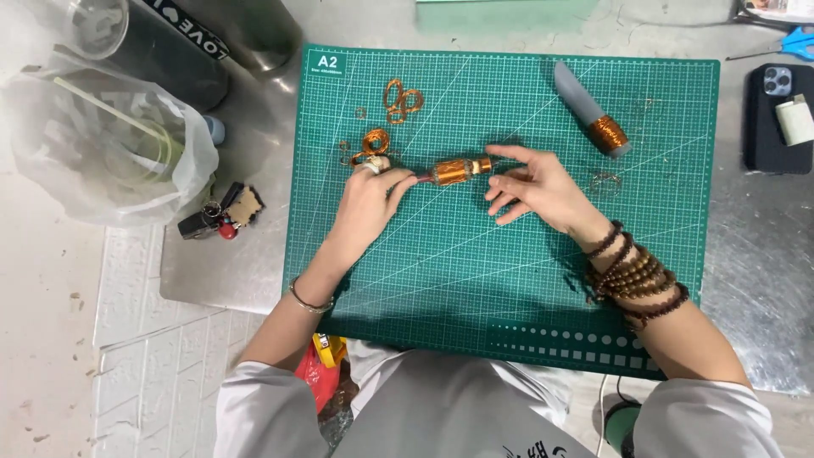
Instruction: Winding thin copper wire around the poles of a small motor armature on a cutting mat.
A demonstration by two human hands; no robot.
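My left hand grips one end of a small rod wound with copper wire, holding it level just above a green cutting mat. My right hand is open beside the rod's other end, with its fingertips at the tip. Loose coils of copper wire lie on the mat behind my left hand. A grey rod with a copper winding rests on the mat at the back right.
A clear plastic bag and dark tumblers stand at the back left. A bunch of keys lies left of the mat. A black phone with a small white box on it and blue scissors sit at the far right.
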